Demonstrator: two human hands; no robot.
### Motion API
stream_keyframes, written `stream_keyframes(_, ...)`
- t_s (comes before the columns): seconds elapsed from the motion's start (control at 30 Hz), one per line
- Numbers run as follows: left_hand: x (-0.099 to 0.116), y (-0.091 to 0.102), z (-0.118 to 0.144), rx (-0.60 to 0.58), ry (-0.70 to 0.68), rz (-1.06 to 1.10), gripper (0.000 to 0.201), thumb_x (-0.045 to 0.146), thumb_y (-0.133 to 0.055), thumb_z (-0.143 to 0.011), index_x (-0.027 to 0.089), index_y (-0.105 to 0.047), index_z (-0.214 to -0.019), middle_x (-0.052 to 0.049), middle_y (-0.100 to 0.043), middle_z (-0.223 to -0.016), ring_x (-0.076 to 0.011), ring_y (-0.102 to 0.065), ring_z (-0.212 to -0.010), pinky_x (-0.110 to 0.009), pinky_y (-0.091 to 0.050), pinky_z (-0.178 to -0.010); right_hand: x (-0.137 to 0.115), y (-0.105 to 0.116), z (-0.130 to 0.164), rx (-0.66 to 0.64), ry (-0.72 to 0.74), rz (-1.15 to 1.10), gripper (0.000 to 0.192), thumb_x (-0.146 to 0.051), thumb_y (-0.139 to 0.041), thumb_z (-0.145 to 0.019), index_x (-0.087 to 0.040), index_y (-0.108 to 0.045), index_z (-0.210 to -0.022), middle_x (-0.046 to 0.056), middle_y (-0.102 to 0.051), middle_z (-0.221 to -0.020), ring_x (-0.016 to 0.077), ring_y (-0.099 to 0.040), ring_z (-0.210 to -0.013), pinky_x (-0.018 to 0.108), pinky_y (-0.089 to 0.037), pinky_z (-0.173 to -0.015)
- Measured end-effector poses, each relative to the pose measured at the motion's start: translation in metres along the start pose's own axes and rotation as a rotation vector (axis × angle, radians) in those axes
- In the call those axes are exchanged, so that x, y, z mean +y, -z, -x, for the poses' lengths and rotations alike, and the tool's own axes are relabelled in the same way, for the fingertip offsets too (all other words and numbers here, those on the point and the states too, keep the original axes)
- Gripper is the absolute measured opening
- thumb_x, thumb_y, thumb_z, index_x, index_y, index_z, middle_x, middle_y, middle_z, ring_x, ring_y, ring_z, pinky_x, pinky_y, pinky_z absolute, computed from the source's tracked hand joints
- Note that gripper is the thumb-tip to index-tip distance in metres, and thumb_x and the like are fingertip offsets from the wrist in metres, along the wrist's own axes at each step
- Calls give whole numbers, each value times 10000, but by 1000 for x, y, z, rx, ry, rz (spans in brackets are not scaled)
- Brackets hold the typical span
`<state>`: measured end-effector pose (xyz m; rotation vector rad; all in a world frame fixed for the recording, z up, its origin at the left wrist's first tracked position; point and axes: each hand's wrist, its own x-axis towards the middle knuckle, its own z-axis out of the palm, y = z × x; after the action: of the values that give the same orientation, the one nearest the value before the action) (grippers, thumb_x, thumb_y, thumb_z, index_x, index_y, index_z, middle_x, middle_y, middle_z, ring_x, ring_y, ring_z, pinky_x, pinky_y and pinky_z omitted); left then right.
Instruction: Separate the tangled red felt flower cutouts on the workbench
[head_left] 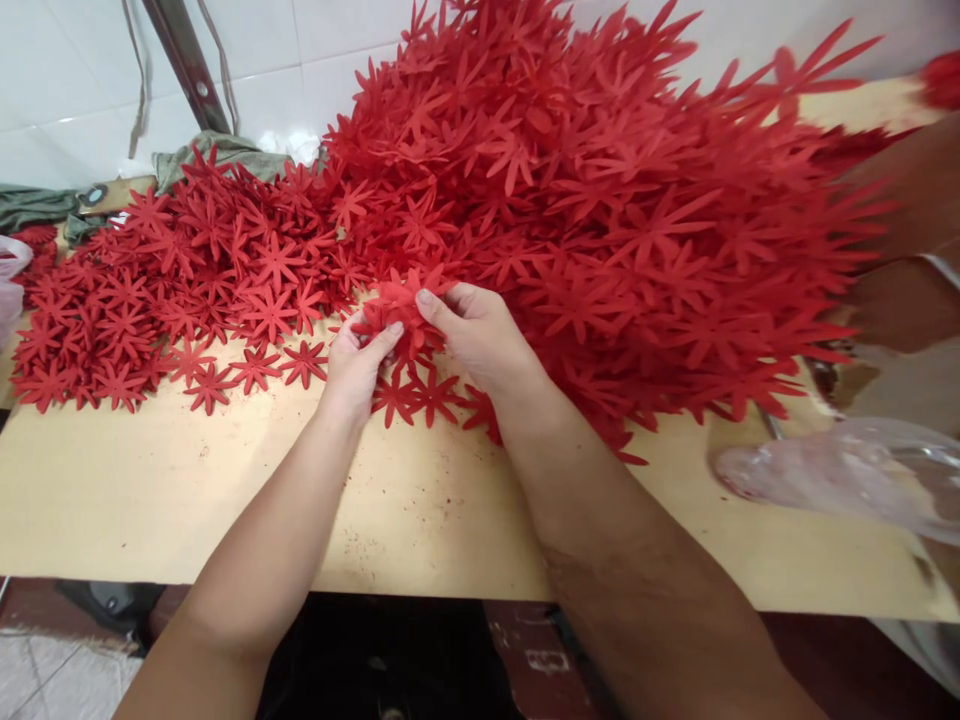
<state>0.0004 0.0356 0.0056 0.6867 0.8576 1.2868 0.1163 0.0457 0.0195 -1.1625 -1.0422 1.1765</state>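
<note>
Two hands, the left hand (358, 362) and right hand (480, 335), were pinched on a small stack of red flower cutouts (397, 305) beside the large pile (600, 200).

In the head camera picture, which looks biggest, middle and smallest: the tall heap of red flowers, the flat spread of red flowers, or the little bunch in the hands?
1. Tall heap of red flowers
2. Flat spread of red flowers
3. Little bunch, held between left hand and right hand

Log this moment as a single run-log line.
left hand: pinching red flower cutouts | right hand: gripping same cutouts | behind: big red pile | surface: wooden table
</note>
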Motion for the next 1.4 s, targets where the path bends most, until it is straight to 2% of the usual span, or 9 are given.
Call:
stream_keyframes(0.13,0,1,0,9,9,-22,384,256,-833,-525,182,-603,-823,77,-561,-617,-30,-419,-493,-210,-323,-516,5,1,-4,95,-25,-49,328,-429,-731,-691,-183,-539,-588,-48,-504,-547,66,-462,-513,239,-458,-565)
stream_keyframes(0.27,3,2,-1,18,22,2,326,204,-788,-578,181,-611,-851,95,-494,-562,-15,-365,-454,-202,-285,-488,11,19,-16,264,-35,-81,363,-470,-689,-723,-211,-466,-601,-64,-450,-505,68,-420,-442,255,-472,-514)
stream_keyframes(0.37,5,3,-1,-5,47,36,251,174,-751,-602,178,-606,-807,89,-508,-569,-13,-375,-455,-198,-293,-490,13,30,-22,311,-42,-122,334,-435,-752,-664,-219,-499,-697,-50,-542,-604,80,-515,-512,262,-516,-566)
stream_keyframes(0.57,7,3,-1,4,77,70,207,170,-747,-596,173,-583,-723,69,-545,-610,-19,-397,-481,-194,-311,-499,1,18,-6,-78,-18,28,517,-699,-630,-647,-222,-589,-842,34,-666,-813,153,-655,-745,300,-560,-655)
stream_keyframes(0.7,5,3,-2,7,69,53,228,187,-758,-591,178,-586,-741,71,-534,-603,-24,-390,-490,-202,-331,-528,-4,7,4,-154,75,74,563,-599,-788,-504,-221,-609,-881,26,-680,-857,168,-654,-806,319,-556,-729)
stream_keyframes(0.9,2,2,-2,-7,51,10,289,228,-786,-584,190,-609,-809,80,-520,-574,-33,-377,-477,-221,-317,-534,-2,2,4,-76,104,205,234,-390,-711,-673,-196,-585,-638,2,-609,-633,137,-569,-610,313,-503,-625)
stream_keyframes(1.2,3,3,0,9,33,6,332,202,-791,-584,184,-619,-867,81,-532,-597,-27,-399,-475,-218,-314,-522,2,14,-4,79,149,259,448,-572,-674,-680,-215,-436,-552,-42,-380,-504,84,-368,-493,252,-331,-465)
stream_keyframes(1.33,1,4,-3,55,24,13,354,202,-794,-574,185,-612,-877,87,-537,-589,-22,-401,-465,-202,-324,-508,14,37,-19,253,256,292,382,-587,-594,-750,-232,-490,-654,-19,-464,-595,125,-484,-570,299,-430,-554)
stream_keyframes(1.4,0,3,-3,73,13,-13,367,215,-805,-569,184,-607,-876,78,-571,-636,-25,-445,-502,-195,-367,-544,16,43,-22,301,326,373,347,-572,-610,-744,-233,-564,-804,28,-580,-786,174,-582,-739,361,-492,-683)
